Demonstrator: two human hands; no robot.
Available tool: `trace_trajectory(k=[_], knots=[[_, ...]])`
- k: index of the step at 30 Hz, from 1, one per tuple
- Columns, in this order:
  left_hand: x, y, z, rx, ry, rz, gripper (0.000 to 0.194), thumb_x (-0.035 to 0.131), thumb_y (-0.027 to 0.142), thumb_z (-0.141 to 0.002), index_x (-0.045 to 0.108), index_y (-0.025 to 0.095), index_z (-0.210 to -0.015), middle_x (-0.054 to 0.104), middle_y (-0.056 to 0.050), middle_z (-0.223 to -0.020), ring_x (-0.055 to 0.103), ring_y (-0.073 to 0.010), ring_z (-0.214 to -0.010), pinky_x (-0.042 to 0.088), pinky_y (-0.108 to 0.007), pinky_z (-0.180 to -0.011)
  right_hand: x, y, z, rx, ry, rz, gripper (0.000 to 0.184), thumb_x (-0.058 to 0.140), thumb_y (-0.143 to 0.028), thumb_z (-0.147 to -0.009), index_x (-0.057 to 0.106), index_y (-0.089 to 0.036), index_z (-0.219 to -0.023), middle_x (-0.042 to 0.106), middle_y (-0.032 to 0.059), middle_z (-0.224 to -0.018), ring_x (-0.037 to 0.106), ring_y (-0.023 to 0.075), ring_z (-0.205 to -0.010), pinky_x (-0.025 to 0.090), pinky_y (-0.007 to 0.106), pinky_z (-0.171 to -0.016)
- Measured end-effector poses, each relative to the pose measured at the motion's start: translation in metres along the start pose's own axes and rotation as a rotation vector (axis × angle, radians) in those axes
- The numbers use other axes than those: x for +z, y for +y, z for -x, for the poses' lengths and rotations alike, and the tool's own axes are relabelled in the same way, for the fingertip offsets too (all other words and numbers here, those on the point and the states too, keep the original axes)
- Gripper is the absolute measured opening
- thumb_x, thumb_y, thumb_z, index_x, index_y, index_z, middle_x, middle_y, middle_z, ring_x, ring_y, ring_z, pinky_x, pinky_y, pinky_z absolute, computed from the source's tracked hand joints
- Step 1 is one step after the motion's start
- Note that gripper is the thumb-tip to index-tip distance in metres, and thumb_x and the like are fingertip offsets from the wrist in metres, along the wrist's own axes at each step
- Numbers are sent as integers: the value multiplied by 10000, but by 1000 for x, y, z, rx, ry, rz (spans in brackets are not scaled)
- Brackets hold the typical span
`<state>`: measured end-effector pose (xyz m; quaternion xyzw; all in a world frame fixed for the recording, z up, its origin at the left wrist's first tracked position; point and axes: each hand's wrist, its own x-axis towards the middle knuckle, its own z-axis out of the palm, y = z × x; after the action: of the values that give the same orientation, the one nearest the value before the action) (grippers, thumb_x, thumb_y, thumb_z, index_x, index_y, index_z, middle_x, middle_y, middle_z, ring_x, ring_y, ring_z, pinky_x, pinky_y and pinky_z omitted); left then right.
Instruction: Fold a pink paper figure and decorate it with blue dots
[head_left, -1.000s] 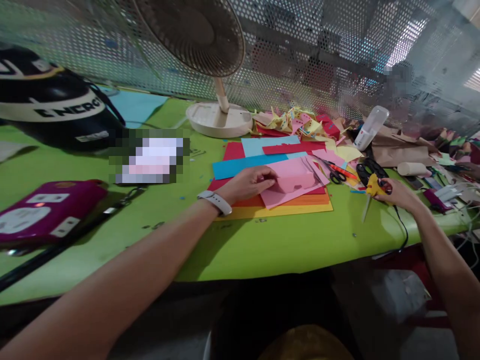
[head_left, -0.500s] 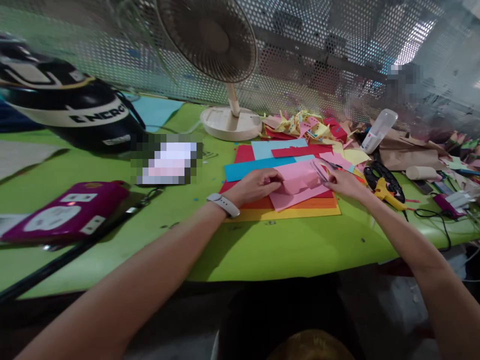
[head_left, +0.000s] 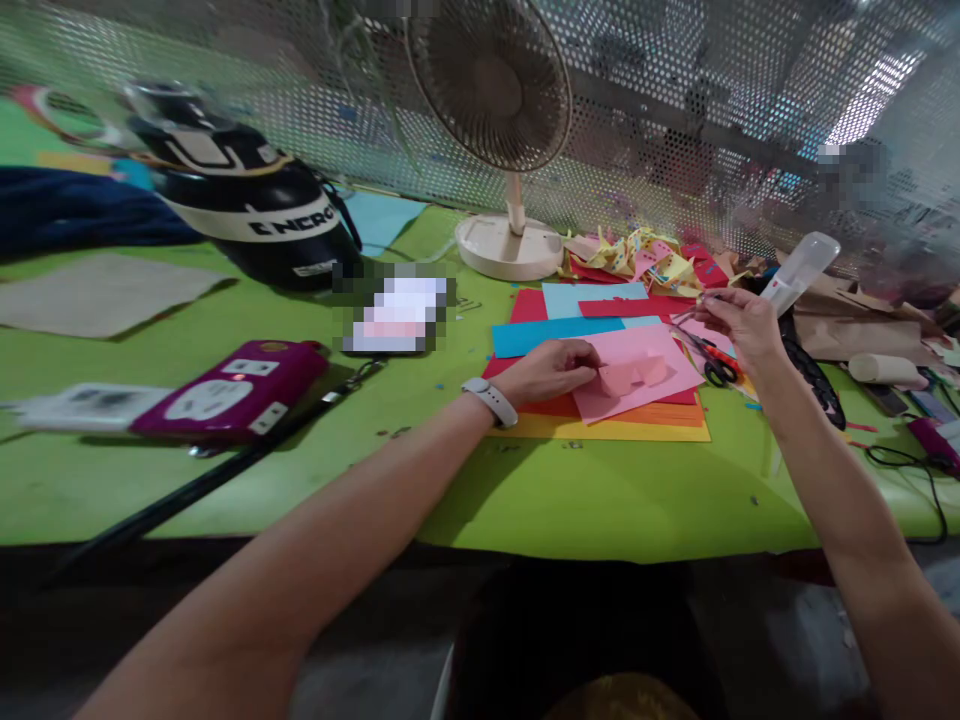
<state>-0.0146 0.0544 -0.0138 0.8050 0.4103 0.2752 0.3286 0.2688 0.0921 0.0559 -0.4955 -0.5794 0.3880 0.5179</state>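
Observation:
My left hand, a pale watch on its wrist, pinches the left edge of a small cut piece of pink paper. That piece lies over a larger pink sheet on a stack of coloured paper. To the right, my right hand is raised above the table with thumb and fingers pressed together. Whatever is at its fingertips is too small to make out. Below those fingers lie scissors with dark and red handles, touching neither hand.
A fan stands behind the papers, near a heap of paper scraps. A clear bottle is beyond my right hand. Leftward are a phone, a purple power socket and a black jug.
My right hand has lifted away from the pink paper, up and to the right. My left hand stays at the cut piece. The view has turned a little left.

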Motion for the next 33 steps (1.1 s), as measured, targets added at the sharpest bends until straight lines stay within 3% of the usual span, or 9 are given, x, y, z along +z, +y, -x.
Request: trace_trajectory(k=[4,7,10,16,21,33], knots=[[0,2,1,-15,13,-20,203,522,298,-794,651,172,-887,711,-67,-925,632,-201,-807,499,-319,-714,22,7,-8,-70,-17,69,298,740,-470,-767,636,-190,-762,687,-1,-629,649,108,-520,542,223,-555],[1,4,2,17,5,-46,194,514,271,-796,660,175,-881,717,-69,-945,642,-208,-846,502,-322,-743,33,18,-14,-135,-63,334,382,723,-515,-772,617,-183,-615,616,-6,-492,586,115,-433,461,215,-450],[2,4,2,59,-6,-59,204,501,235,-797,669,171,-894,723,-71,-961,650,-211,-880,506,-327,-784,40,26,-21,-186,-95,520,454,705,-550,-780,640,-168,-544,618,30,-456,622,157,-449,461,233,-449],[5,1,2,107,-20,-110,201,515,190,-814,677,169,-930,729,-74,-997,660,-200,-901,514,-316,-811,74,28,-38,-181,-152,249,568,640,-704,-766,735,-148,-701,741,81,-652,695,184,-536,503,244,-487],[5,0,3,125,-19,-126,212,515,177,-827,686,155,-952,733,-87,-995,664,-204,-895,516,-322,-811,100,33,-39,-202,-263,257,607,647,-741,-733,756,-145,-697,725,61,-604,695,189,-578,507,255,-528],[6,2,5,120,-11,-127,222,534,172,-823,692,163,-978,733,-84,-979,665,-213,-889,513,-334,-807,124,40,-41,-245,-287,212,557,653,-706,-760,768,-163,-717,748,64,-677,728,198,-662,560,265,-610]])
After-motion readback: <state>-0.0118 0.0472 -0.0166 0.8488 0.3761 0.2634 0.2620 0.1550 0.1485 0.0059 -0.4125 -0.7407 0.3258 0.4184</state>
